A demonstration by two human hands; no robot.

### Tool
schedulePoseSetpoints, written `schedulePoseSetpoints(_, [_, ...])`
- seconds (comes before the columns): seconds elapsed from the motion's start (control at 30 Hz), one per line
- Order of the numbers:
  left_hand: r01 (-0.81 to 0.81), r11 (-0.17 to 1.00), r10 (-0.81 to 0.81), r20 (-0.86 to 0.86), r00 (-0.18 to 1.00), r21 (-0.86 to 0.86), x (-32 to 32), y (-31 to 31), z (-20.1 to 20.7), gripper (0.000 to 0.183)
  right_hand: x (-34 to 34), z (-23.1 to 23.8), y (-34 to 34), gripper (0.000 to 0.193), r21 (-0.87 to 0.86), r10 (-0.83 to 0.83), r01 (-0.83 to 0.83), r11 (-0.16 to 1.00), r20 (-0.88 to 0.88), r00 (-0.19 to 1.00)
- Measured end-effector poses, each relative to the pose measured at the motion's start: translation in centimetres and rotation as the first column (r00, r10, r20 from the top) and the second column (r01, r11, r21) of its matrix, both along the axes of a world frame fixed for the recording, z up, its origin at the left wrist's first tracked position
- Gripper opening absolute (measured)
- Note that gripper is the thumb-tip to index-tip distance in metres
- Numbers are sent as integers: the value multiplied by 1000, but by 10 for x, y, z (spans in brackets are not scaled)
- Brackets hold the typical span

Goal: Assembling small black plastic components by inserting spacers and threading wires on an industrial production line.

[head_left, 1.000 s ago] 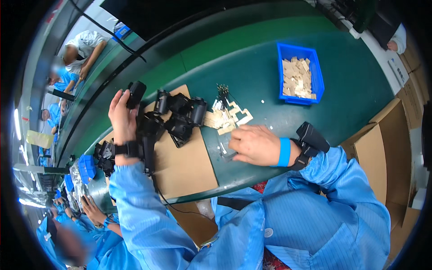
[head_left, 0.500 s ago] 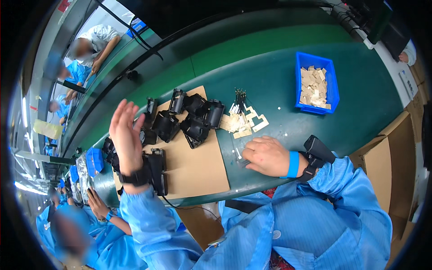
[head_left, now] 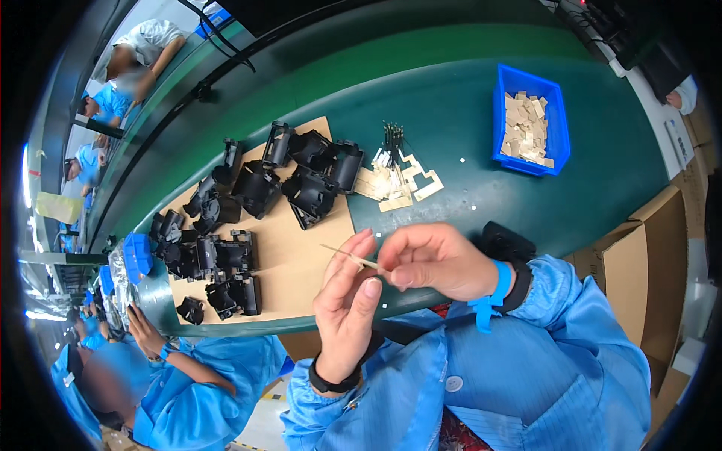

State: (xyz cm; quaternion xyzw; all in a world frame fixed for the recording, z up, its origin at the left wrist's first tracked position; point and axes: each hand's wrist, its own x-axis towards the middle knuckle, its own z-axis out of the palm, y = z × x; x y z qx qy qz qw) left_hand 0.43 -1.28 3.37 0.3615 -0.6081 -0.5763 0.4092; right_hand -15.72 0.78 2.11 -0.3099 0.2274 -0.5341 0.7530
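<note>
Before you stretches a dark green table [head_left: 444,98], with a brighter green band [head_left: 421,49] along its far side and a black panel [head_left: 323,13] above. On your right runs a pale ledge [head_left: 639,105], and below it stands an open carton [head_left: 624,267]. Over to your left you have a grey frame [head_left: 51,143], a yellowish sheet [head_left: 60,207] and bright, blurred strip lights [head_left: 47,314]. Down past the table's near edge, you see pale floor [head_left: 263,419] marked with yellow-and-black tape [head_left: 275,396].
</note>
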Motion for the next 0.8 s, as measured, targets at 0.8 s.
schedulePoseSetpoints(0.8, [-10,963,71,-217,974,268,-9,22,-2,18,-14,0,6,20,-789,-700,60,611,-504,506])
